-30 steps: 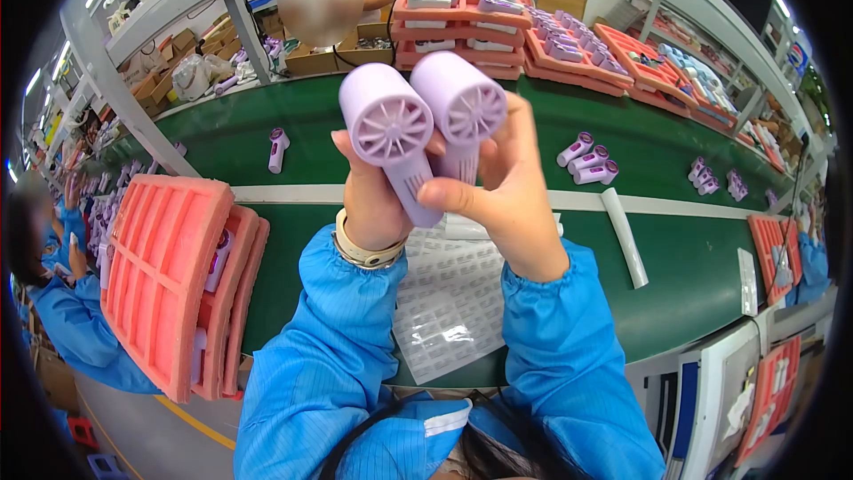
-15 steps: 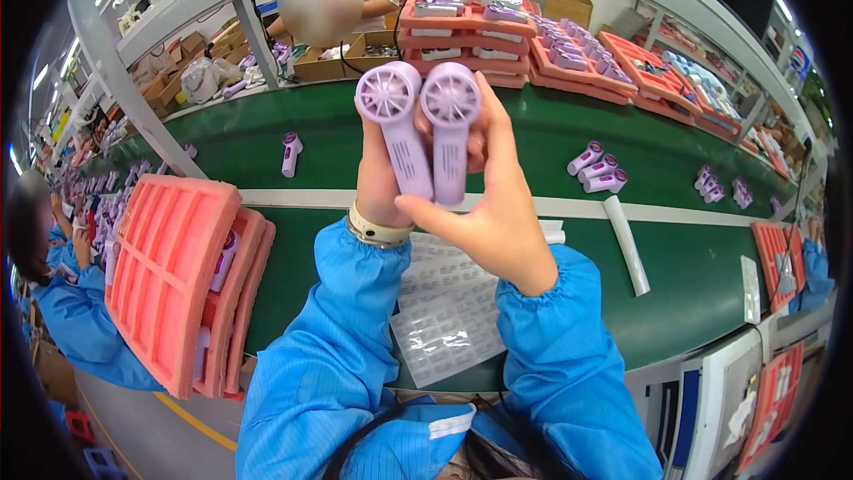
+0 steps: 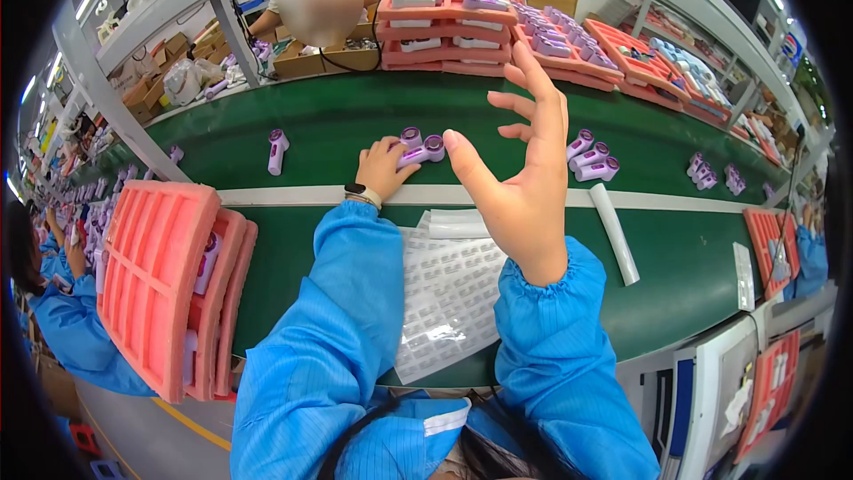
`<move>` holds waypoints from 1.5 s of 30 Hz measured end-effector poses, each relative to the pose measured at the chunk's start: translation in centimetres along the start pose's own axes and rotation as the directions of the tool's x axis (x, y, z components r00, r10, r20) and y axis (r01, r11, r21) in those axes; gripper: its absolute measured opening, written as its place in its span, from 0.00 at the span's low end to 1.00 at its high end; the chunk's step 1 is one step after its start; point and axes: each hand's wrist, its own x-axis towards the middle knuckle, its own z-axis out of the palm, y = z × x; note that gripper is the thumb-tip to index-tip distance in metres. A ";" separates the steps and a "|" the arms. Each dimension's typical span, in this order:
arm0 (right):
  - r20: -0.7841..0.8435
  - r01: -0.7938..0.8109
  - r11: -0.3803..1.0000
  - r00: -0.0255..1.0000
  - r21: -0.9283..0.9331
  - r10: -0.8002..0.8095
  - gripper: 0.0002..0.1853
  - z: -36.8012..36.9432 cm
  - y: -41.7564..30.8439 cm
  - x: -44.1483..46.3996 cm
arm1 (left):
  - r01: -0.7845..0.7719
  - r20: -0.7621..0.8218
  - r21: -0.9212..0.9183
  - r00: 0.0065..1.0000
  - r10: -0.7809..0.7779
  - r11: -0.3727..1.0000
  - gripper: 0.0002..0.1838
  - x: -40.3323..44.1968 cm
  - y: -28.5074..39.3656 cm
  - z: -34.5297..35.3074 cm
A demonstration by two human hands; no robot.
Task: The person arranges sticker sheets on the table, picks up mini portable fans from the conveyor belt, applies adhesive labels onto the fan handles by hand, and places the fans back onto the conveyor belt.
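Observation:
Two purple handheld fans [image 3: 421,152] lie side by side on the green work surface, round heads pointing away from me and to the right. My left hand [image 3: 382,169] is around their handle ends, thumb on the near side and fingers on the far side, partly hiding them. Raised above the surface to their right, my right hand [image 3: 526,178] holds nothing; its thumb and fingers are spread. Below my hands lie sheets of small printed labels [image 3: 449,293] in clear film, with a white roll [image 3: 458,224] at their far edge.
Another handheld fan [image 3: 278,152] lies to the left, and a group of fans [image 3: 593,157] to the right. A white tube [image 3: 614,236] lies near that group. Pink foam trays [image 3: 160,284] lean at left; more stacked trays [image 3: 444,49] stand behind. A co-worker's blue sleeve [image 3: 84,329] shows at left.
Both fans were held up in my two hands, faces toward me. They now lie on the green surface under my left hand. My right hand has let go and spread its fingers.

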 end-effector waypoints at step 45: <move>0.177 -0.384 0.908 0.894 -0.165 0.410 0.06 4.3 23.4 -7.4 | 0.007 -0.168 -0.510 0.980 -0.107 0.860 0.06 -0.5 0.2 -0.2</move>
